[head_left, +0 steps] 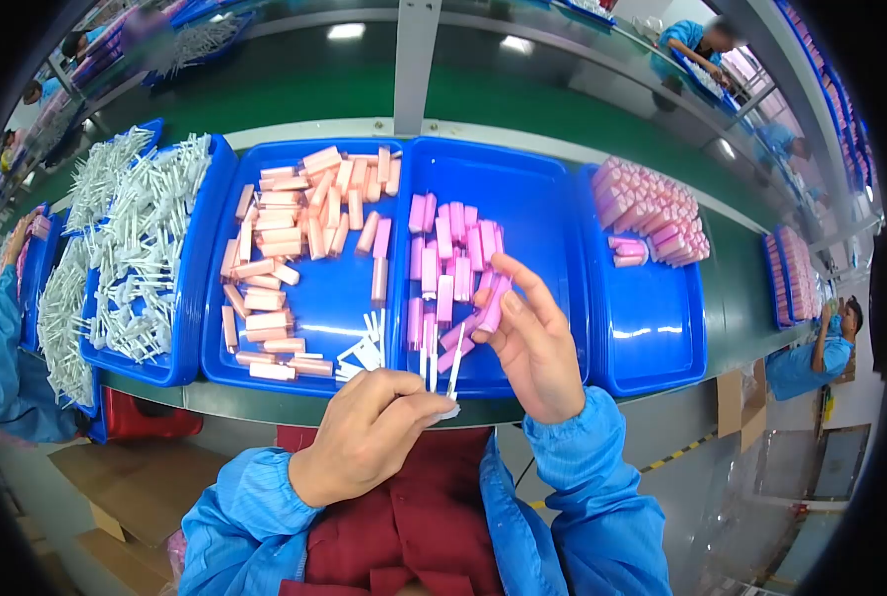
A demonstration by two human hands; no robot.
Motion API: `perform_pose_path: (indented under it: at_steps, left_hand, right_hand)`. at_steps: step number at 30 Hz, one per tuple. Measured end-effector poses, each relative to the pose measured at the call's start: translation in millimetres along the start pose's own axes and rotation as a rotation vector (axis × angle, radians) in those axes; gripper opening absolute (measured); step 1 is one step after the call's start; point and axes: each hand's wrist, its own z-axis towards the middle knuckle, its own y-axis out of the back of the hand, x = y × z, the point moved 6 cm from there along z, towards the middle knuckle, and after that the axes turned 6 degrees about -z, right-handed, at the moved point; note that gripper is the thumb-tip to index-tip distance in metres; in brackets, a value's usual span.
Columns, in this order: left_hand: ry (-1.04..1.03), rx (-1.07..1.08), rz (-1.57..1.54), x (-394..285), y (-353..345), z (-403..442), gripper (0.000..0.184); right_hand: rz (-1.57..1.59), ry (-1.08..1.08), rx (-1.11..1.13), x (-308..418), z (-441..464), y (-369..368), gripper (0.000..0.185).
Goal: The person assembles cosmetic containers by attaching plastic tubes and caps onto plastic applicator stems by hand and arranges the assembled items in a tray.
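My left hand (369,422) is closed on a white plastic part (455,368) with thin upright prongs, in front of the middle trays. To its right, my right hand (535,343) pinches a pink block (495,304) between thumb and fingers, above the tray of pink blocks. Several more pink blocks (445,298) lie in the left half of that blue tray (548,179). Peach blocks (280,219) fill much of the tray beside it, and a few white parts (364,353) rest at its near right corner.
Blue trays heaped with white pronged parts (155,238) stand at the left. At the right, another blue tray (657,338) holds packed pink pieces (647,204). A metal post (414,70) rises beyond the trays. Other people in blue sleeves (816,363) are at both sides.
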Motion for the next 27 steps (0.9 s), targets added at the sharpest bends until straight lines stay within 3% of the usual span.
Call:
perform_pose_path:
  at_steps: [8,13,16,21,22,25,27]
  left_hand:
    - [0.02,-0.003,-0.019,1.5,-0.8,-5.7,0.046]
    - [0.035,-0.045,-0.012,4.5,1.1,-7.1,0.047]
    - [-0.005,-0.141,0.066,7.1,2.7,-7.3,0.045]
    - [-0.098,-0.119,0.107,5.0,-1.5,-6.2,0.037]
    - [-0.097,-0.11,0.106,5.0,-3.4,-6.8,0.036]
    - [-0.092,-0.143,0.09,5.2,1.2,-7.7,0.036]
    - [-0.068,-0.158,0.081,8.6,5.9,-11.8,0.035]
  right_hand:
    - [-0.01,-0.002,0.003,2.0,-2.7,-2.0,0.046]
    - [-0.199,0.03,0.12,-2.0,-6.2,-10.7,0.044]
    - [-0.278,0.115,0.125,-8.1,-12.7,-19.1,0.044]
    - [-0.289,0.162,0.158,-15.8,-32.2,-22.7,0.047]
    - [-0.371,0.175,0.153,-6.6,-33.4,-20.5,0.043]
    - [-1.031,0.471,-0.025,52.3,-32.7,12.2,0.034]
    - [-1.374,0.678,-0.316,95.2,-25.5,57.0,0.034]
